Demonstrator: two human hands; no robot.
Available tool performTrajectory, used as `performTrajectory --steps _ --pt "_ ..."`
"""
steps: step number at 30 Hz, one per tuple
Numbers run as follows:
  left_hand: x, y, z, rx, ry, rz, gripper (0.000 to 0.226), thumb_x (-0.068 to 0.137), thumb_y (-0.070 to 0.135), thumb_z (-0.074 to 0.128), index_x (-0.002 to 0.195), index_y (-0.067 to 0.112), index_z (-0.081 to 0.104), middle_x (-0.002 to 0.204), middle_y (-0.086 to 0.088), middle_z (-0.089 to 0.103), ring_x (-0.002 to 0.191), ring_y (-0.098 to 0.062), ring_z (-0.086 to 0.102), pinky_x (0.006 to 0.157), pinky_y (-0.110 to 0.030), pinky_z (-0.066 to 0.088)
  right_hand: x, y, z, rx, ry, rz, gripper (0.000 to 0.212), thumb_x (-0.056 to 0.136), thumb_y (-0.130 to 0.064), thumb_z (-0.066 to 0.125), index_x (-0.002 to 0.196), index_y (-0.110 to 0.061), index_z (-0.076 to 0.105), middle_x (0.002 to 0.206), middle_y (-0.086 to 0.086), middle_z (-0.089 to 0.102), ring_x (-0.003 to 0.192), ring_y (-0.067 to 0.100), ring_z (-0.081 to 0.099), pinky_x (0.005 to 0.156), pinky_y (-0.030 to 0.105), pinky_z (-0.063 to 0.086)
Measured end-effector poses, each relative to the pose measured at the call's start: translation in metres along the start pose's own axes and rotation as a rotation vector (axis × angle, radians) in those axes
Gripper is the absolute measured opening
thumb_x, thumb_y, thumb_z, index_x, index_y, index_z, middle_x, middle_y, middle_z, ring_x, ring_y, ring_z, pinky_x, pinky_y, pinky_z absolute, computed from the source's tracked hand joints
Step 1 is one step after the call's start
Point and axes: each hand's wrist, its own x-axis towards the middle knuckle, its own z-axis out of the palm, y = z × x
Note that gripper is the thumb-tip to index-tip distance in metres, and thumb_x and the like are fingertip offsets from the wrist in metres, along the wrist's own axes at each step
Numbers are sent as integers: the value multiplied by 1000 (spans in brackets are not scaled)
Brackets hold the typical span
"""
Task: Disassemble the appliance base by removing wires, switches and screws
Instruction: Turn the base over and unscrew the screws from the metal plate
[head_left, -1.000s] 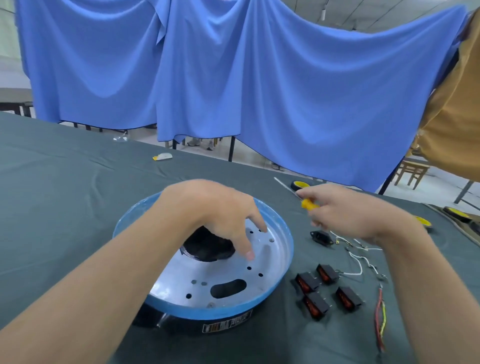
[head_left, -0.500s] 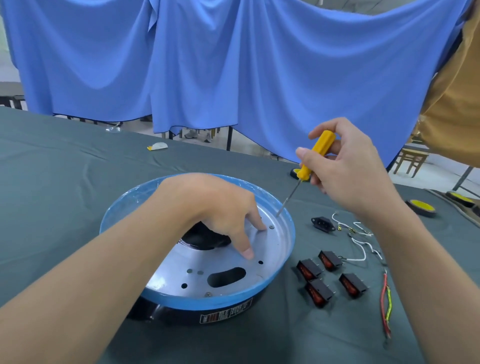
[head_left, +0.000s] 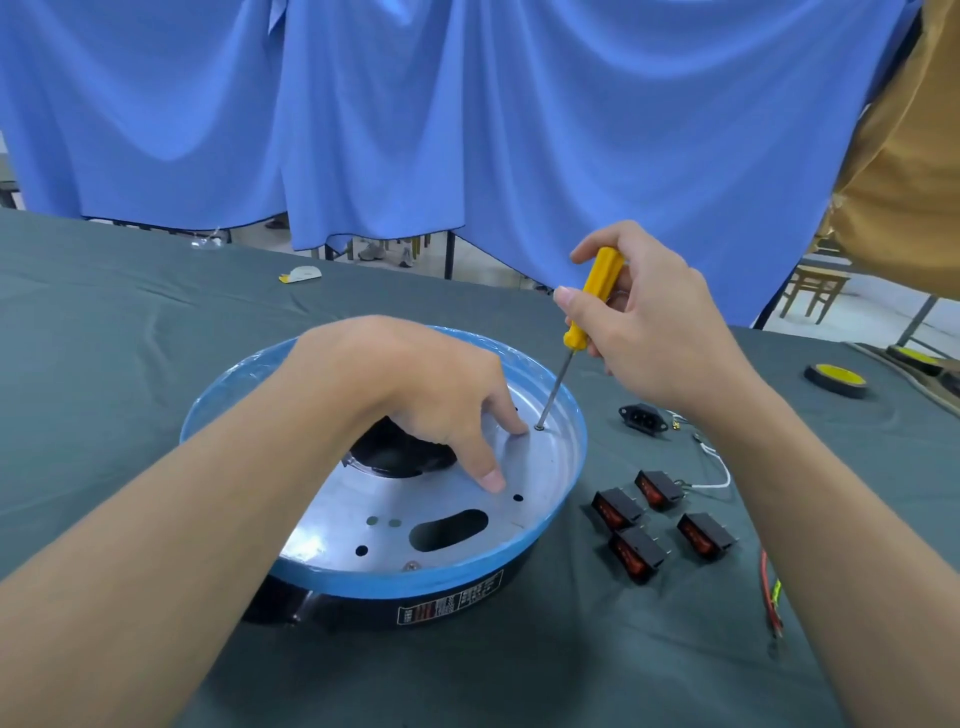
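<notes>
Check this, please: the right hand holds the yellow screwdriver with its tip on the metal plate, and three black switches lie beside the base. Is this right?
Not three: the head view shows four black switches beside the base. The rest is right.

My left forearm reaches forward, my left hand (head_left: 415, 395) arched, thumb and forefinger tips planted down, the other fingers probably tucked under. My raised right hand (head_left: 654, 332) grips a yellow-handled steel screwdriver (head_left: 592, 306), wrist cocked.
</notes>
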Motion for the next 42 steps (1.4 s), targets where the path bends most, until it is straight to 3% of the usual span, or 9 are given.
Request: performTrajectory --steps 3,10,15,19,23,26,29,32,42 --pt "1 0 1 -13 6 1 64 75 62 69 134 55 44 108 19 41 102 -15 43 82 -32 35 -1 -3 -1 -21 -19 -35 14 92 -26 62 98 -27 49 77 13 62 69 19 64 51 20 47" --pt "1 0 3 -41 -2 6 64 77 60 69 135 52 45 102 21 37 108 -18 45 86 -33 37 4 -9 -1 -56 -104 -74 17 89 -25 66 96 -21 50 80 15 61 74 29 62 63 41 56" --pt "-2 1 3 -27 -17 17 64 79 59 67 137 51 44 141 19 42 129 -21 43 102 -38 37 11 -7 -8 8 -222 -68 15 91 -19 64 92 -25 50 77 6 64 74 26 64 61 38 50" --pt "-4 -2 3 -32 -3 12 63 79 60 66 137 52 44 149 19 36 131 -21 41 101 -37 36 15 -4 -14 27 -318 -54 16 94 -13 57 92 -26 48 78 0 70 69 15 61 62 30 43" --pt "-5 0 9 -46 -6 -4 64 77 71 59 136 50 45 146 17 41 130 -20 41 103 -41 36 14 -2 -19 80 -348 16 15 94 -13 56 88 -23 46 78 -2 71 66 11 62 57 23 43" --pt "-3 7 12 -28 17 -39 62 75 77 54 127 42 58 134 8 55 123 -23 46 100 -46 40 12 -5 -15 -115 -249 36 19 94 -37 56 84 -26 43 70 -2 65 58 2 59 55 24 39" --pt "-1 13 13 -3 58 -62 60 74 77 54 117 36 64 114 4 62 110 -24 53 93 -44 45 11 -8 -7 -368 -116 69 36 93 -57 46 83 -23 41 66 -4 60 68 13 54 56 31 34" --pt "-1 16 14 0 45 -48 59 78 75 53 120 35 63 113 4 59 110 -22 50 93 -44 45 10 -11 -4 -414 -46 38 32 96 -46 46 87 -16 45 67 0 63 80 30 52 61 34 35" --pt "-8 12 3 -10 -25 -35 61 76 72 59 130 44 54 124 11 52 115 -20 49 89 -36 42 10 -23 -15 -363 -285 -24 12 97 -31 46 96 -20 46 66 -7 55 67 15 49 57 33 36"
